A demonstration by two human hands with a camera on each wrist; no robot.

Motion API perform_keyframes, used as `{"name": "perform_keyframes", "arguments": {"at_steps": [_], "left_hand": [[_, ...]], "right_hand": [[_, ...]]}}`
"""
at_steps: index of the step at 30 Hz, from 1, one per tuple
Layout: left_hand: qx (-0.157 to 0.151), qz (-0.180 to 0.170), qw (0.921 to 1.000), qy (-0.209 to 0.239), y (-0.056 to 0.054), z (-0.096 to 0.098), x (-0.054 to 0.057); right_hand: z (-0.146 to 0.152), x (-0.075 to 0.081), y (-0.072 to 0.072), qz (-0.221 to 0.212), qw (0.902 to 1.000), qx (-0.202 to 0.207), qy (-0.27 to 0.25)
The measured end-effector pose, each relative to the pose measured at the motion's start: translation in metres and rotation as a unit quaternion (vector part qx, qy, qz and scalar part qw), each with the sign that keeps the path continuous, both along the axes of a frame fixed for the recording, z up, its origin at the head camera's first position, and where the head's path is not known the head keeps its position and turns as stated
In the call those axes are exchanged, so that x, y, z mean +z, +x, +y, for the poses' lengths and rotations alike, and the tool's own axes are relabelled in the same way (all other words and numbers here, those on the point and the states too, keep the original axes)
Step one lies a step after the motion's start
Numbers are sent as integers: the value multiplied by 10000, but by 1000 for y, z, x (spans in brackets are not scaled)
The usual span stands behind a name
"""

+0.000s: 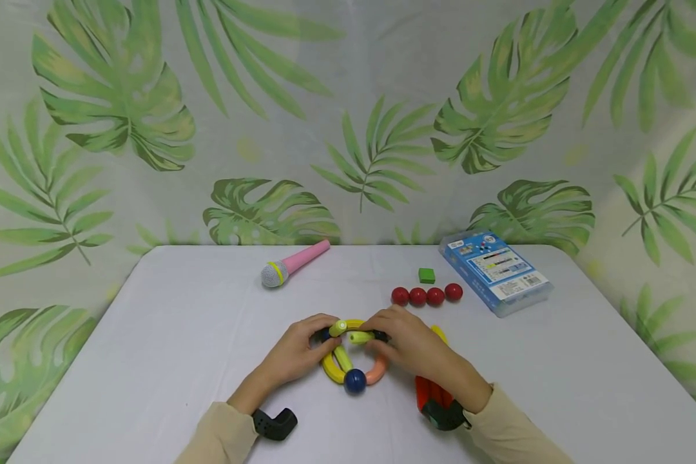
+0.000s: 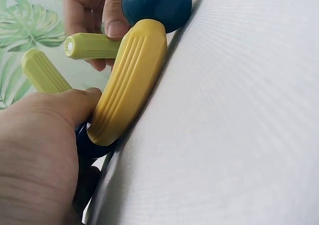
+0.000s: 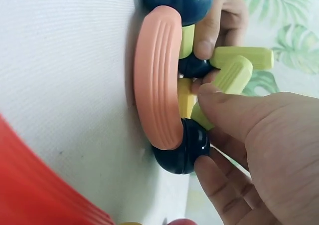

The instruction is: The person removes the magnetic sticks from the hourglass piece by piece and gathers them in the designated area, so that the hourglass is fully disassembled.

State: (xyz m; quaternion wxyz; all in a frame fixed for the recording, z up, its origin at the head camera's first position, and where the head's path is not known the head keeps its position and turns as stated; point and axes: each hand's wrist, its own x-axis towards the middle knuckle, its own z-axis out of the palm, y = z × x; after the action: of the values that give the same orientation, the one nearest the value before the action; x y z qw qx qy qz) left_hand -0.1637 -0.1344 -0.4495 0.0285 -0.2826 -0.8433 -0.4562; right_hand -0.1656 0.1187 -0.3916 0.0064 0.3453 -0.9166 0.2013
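Between the hands a ring of curved rods lies on the table: a yellow rod (image 2: 130,80), a salmon rod (image 3: 159,80) and another yellow one at the back, joined by dark blue balls. The nearest ball (image 1: 355,381) has no hand on it. My left hand (image 1: 296,351) grips the left ball (image 3: 195,65), from which a light green rod (image 1: 338,328) sticks up. My right hand (image 1: 408,341) pinches a second light green rod (image 2: 92,46), one fingertip against the right ball (image 3: 187,150). A third light green rod (image 1: 343,359) leads to the nearest ball.
Red rods (image 1: 432,392) lie under the right wrist, and a yellow rod (image 1: 439,333) shows behind that hand. Farther back are several red balls (image 1: 418,297), a green block (image 1: 426,276), a pink toy microphone (image 1: 298,261) and a blue-labelled plastic box (image 1: 499,270).
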Motion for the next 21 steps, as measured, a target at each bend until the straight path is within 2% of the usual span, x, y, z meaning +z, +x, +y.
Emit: {"name": "perform_keyframes", "arguments": {"at_steps": [7, 16, 21], "left_hand": [[-11, 67, 10000, 13, 0, 1, 0], [6, -54, 10000, 13, 0, 0, 0], [-42, -108, 9999, -23, -1, 1, -1]], "right_hand": [[2, 1, -3, 98, 9999, -53, -95], [4, 3, -3, -248, 9961, -791, -317], [6, 3, -2, -217, 9938, -947, -532]]}}
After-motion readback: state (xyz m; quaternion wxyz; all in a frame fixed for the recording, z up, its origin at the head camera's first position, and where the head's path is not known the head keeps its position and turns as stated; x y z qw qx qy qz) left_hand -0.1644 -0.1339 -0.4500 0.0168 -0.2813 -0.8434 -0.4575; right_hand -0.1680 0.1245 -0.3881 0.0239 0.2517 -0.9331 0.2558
